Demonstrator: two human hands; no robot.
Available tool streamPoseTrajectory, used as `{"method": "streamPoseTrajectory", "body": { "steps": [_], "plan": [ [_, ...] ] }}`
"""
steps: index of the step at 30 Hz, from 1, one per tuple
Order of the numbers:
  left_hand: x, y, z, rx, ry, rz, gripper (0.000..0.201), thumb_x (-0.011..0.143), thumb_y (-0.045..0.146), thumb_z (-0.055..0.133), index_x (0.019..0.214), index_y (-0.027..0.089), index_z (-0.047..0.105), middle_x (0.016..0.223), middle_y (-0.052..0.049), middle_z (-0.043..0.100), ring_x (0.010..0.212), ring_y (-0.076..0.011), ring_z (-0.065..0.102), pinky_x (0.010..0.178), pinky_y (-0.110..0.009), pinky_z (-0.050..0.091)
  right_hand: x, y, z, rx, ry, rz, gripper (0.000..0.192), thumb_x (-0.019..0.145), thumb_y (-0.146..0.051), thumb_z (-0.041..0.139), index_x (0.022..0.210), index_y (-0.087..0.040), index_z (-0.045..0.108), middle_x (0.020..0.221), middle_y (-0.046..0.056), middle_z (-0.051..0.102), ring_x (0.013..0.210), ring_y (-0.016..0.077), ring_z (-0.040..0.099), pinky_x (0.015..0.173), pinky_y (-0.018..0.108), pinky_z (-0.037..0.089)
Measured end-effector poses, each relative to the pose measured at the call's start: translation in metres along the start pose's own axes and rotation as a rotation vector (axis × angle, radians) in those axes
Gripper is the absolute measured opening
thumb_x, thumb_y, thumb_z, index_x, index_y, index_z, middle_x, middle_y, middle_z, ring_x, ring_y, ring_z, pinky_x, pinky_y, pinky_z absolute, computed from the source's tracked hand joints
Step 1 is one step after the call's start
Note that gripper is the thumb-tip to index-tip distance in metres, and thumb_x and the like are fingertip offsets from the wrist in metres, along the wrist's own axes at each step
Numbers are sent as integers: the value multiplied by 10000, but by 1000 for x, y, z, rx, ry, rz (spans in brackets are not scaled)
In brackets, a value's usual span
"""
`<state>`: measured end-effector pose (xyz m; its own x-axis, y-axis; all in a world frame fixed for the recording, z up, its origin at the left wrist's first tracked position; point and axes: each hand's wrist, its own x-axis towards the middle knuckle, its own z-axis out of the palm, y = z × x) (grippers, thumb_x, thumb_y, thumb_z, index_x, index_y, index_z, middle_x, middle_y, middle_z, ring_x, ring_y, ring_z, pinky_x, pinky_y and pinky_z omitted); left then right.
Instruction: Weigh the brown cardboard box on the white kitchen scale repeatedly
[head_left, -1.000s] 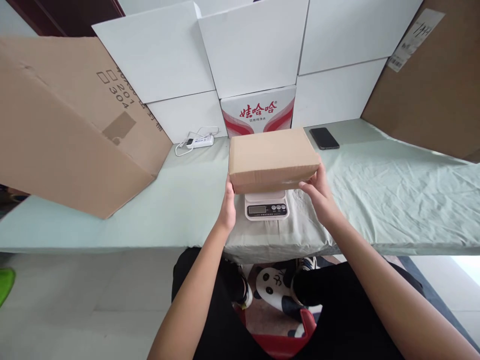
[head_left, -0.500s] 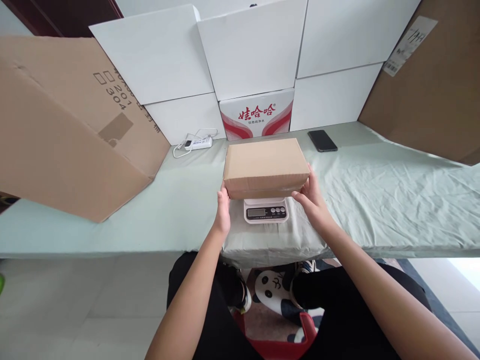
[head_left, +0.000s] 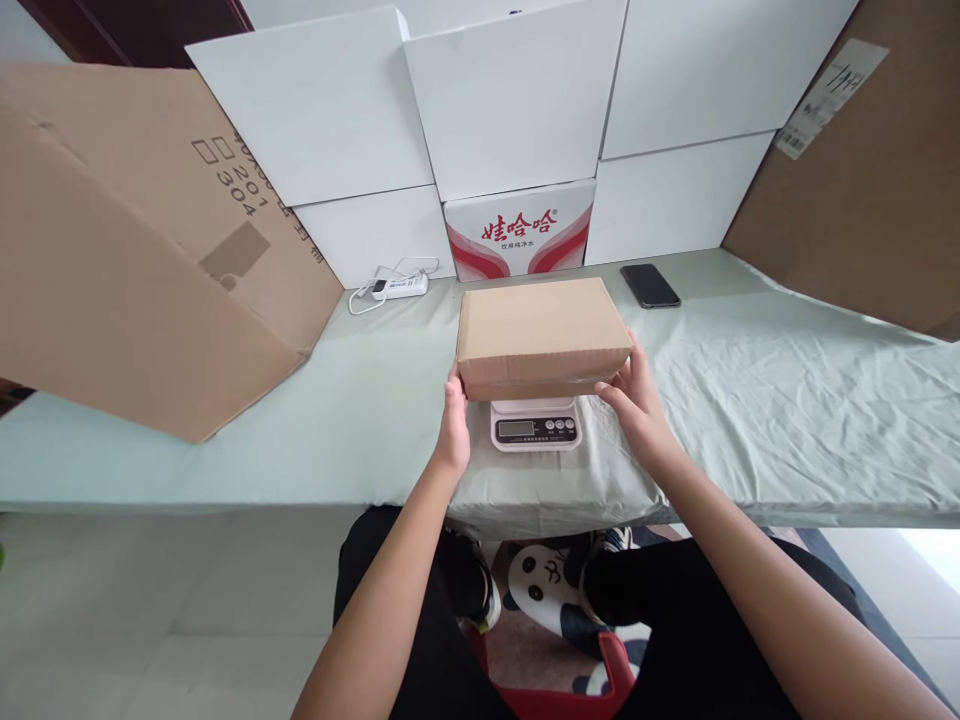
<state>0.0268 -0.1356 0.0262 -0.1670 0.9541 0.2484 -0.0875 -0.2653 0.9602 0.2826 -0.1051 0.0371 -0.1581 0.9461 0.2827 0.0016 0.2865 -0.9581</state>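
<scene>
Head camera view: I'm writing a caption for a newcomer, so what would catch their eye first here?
A plain brown cardboard box sits mid-table over a small white digital scale, with the left hand and right hand pressed to its two ends. Behind it stands a white carton with red Chinese lettering, and a big brown carton leans at the left.

Both hands [head_left: 545, 410] forward, palms inward

Plain brown carton [head_left: 541, 335], white scale [head_left: 535, 428], pale green tablecloth [head_left: 787, 390], black phone [head_left: 650, 286], red-and-white box [head_left: 517, 232]
</scene>
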Motion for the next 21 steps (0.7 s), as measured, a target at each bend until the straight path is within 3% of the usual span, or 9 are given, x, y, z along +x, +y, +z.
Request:
{"method": "streamPoseTrajectory", "body": {
  "steps": [4, 14, 21],
  "plan": [
    [-1, 1, 1, -3, 12, -9, 905, 1011, 915, 282, 1671, 341, 513, 1818, -63, 475, 1754, -310, 315, 1421, -474, 298, 1, -1, 0, 14, -23, 0, 891, 1017, -530, 672, 1757, -487, 177, 1790, 37, 467, 1624, 348, 502, 1380, 633, 400],
    [-1, 2, 2, 14, 36, -4, 902, 1009, 917, 275, 1655, 344, 536, 1801, -67, 500, 1756, -312, 313, 1411, -482, 334, 4, 1, 1, 48, -9, -10, 895, 993, -548, 689, 1748, -496, 210, 1752, 33, 525, 1621, 343, 508, 1374, 650, 412],
    [-1, -2, 0, 29, 79, 5, 881, 1025, 895, 272, 1673, 348, 511, 1839, -57, 441, 1763, -309, 296, 1426, -479, 299, 2, 1, -2, 35, 14, 17, 873, 1009, -562, 677, 1742, -509, 207, 1793, 34, 471, 1619, 355, 523, 1348, 696, 438]
  ]
}}
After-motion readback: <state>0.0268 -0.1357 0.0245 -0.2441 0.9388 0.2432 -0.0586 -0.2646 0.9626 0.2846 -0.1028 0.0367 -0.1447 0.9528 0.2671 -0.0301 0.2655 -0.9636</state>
